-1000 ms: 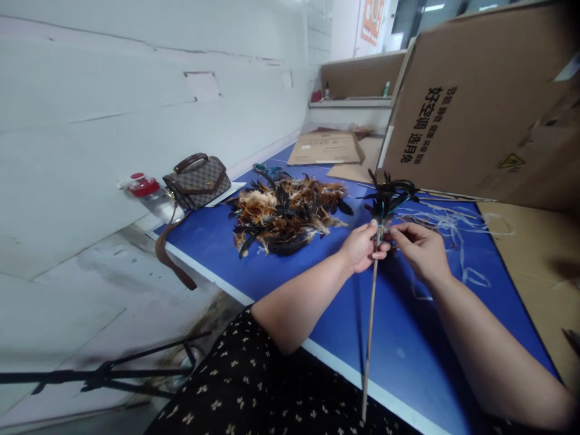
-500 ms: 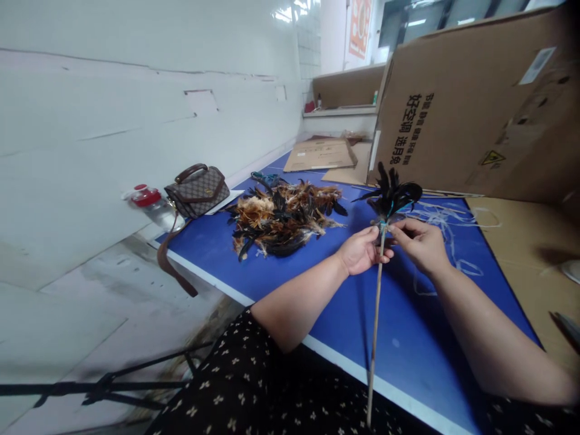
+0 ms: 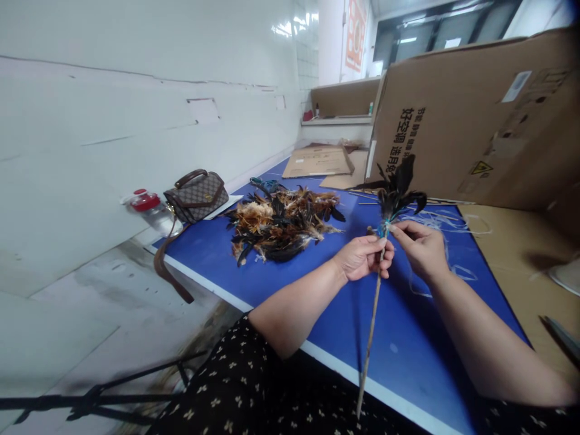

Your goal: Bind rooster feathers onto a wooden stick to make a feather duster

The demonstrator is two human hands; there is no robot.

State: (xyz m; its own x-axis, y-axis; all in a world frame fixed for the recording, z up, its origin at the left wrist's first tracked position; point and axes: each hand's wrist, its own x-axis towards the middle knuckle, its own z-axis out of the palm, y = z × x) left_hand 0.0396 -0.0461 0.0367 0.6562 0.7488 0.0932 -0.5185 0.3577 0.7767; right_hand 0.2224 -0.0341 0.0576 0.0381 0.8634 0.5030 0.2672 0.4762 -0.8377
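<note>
My left hand (image 3: 365,257) is closed around a thin wooden stick (image 3: 372,326) just below its top. Black feathers (image 3: 397,184) fan out from the upper end of the stick. Blue-green string (image 3: 385,228) is wound where the feathers meet the wood. At that binding, my right hand (image 3: 421,244) pinches with thumb and forefinger; the string appears to be between them, partly hidden by the fingers. A loose pile of brown and black feathers (image 3: 281,220) lies on the blue table (image 3: 317,314), left of my hands.
White plastic strips (image 3: 441,223) lie tangled behind my right hand. A big cardboard box (image 3: 453,121) stands at the back right. On the left are a handbag (image 3: 197,196) and a red-lidded bottle (image 3: 151,211). A dark blade-like tool (image 3: 562,338) lies at the right edge.
The feathered top tilts a little further right, and the stick's lower end has swung left. My left hand's thumb sits slightly lower on the stick. The camera view has shifted slightly.
</note>
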